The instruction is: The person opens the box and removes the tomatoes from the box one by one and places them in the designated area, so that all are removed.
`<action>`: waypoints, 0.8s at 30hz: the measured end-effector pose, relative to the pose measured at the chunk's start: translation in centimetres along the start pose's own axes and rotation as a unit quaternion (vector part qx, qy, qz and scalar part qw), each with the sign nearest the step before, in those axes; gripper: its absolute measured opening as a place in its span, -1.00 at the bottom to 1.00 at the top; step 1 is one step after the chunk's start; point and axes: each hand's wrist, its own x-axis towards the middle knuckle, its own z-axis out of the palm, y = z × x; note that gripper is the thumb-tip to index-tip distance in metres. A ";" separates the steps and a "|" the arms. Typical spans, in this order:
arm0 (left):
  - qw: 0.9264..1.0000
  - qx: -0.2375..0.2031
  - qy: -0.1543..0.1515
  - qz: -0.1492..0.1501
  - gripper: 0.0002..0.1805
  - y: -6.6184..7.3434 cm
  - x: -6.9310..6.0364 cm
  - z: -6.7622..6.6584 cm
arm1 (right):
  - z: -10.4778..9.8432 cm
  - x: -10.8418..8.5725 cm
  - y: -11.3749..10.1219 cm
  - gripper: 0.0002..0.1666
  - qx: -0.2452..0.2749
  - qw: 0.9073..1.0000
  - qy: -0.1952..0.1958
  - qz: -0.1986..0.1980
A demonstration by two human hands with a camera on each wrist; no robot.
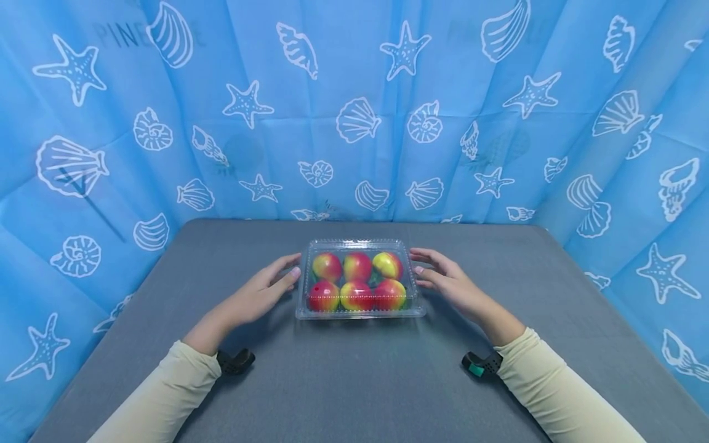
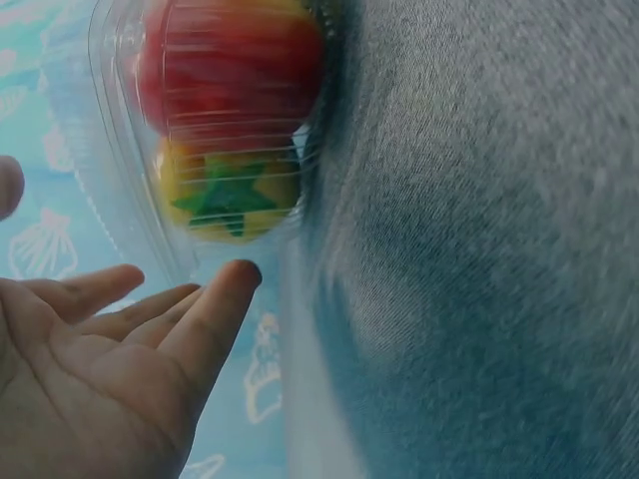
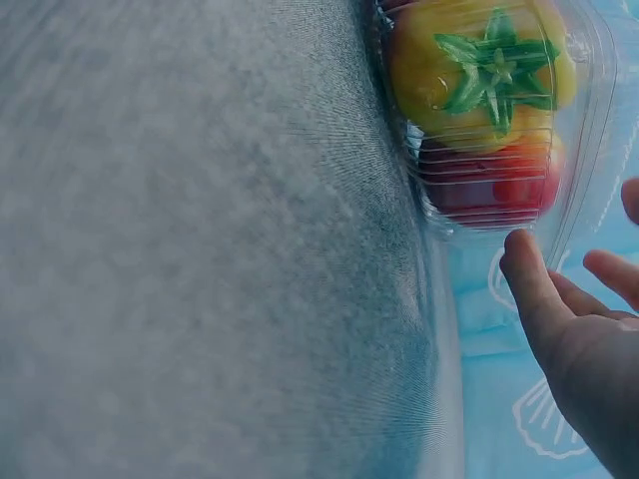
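A clear plastic clamshell box (image 1: 310, 314), its lid down, holds several round red-and-yellow fruits (image 1: 357, 267) in two rows. Green star-shaped leaves (image 2: 230, 197) show on one fruit in the left wrist view. At the box's left side is my left hand (image 1: 260, 295), fingers extended and thumb apart, with nothing in its grasp. My right hand (image 1: 451, 283) mirrors it on the right side, fingers pointing at the box wall. In both wrist views the fingertips lie close to the box (image 3: 599, 100); whether they touch it I cannot tell.
The box sits on a grey cloth-like tabletop (image 1: 354, 381), towards its far edge. A blue curtain (image 1: 354, 166) printed with white shells and starfish surrounds the back and sides. Black wrist devices (image 1: 237, 362) are strapped beside both pale sleeves (image 1: 166, 387).
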 end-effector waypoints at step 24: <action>0.998 -0.035 -0.042 -0.001 -0.32 -0.6 0.1 0.3 | -0.2 0.3 0.6 -0.21 0.079 0.993 -0.055 0.071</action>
